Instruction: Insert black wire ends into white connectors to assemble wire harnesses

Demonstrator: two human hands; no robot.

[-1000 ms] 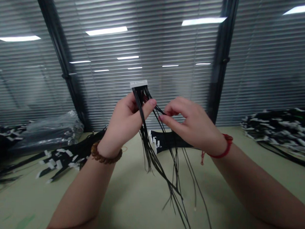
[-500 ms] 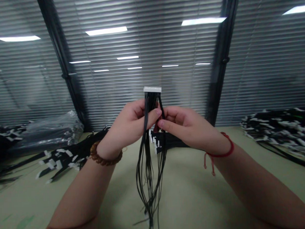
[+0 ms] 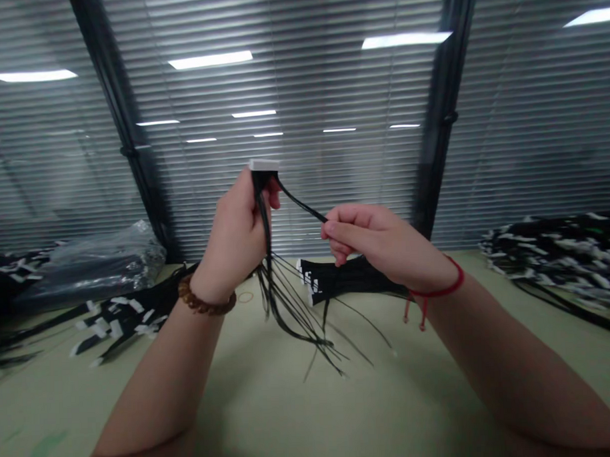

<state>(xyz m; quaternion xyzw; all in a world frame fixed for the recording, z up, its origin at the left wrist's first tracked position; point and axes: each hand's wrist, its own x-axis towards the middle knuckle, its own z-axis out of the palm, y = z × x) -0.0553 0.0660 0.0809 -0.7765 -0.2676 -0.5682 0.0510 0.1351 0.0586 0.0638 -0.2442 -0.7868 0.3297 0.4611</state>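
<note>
A white connector [image 3: 264,165] with black wires [image 3: 269,276] hanging from it is held up in front of the blinds. My left hand [image 3: 240,231] is closed around the wires just below the connector. To its right, my right hand [image 3: 362,233] pinches a few black wires that run taut and slanting from the connector's right end. The loose wire ends fan out low over the table, between my forearms.
Black cables with white connectors [image 3: 337,279] lie on the green table [image 3: 371,413] behind my hands. More cable bundles [image 3: 118,318] and a clear plastic bag [image 3: 101,265] are at left; a large cable pile [image 3: 561,256] is at right. A small ring [image 3: 246,297] lies near my left wrist.
My left hand has moved left and up with the connector. My right hand has separated from it, drawing a few wires out to the right. The hanging wires have swung rightward.
</note>
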